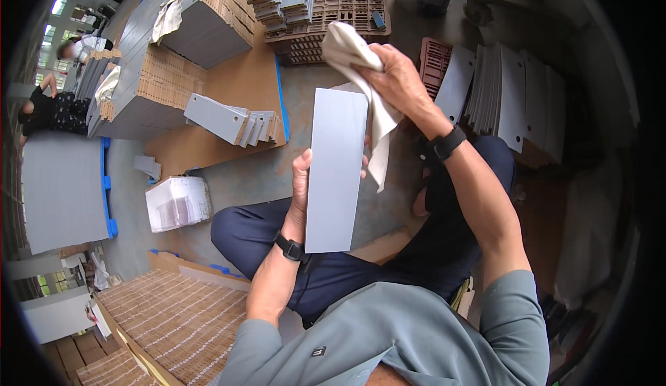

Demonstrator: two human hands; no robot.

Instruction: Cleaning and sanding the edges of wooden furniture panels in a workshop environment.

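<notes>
A flat grey rectangular board (335, 171) stands upright in front of me, its long side running away from my lap. My left hand (301, 181) grips it from behind, thumb along the left edge and fingertips showing past the right edge. A cream cloth (349, 48) is bunched in my right hand (399, 80), beside the board's far right corner. One end of the cloth hangs down along the board's right side; whether it touches the board I cannot tell. The right fingers are wrapped into the cloth and partly hidden.
Stacks of grey boards (208, 35) stand at the far left, with a fanned row of boards (220, 119) nearer. A brown plastic crate (347, 7) is beyond the cloth. More boards (503, 94) lean at right. A white box (177, 204) sits left of my knee.
</notes>
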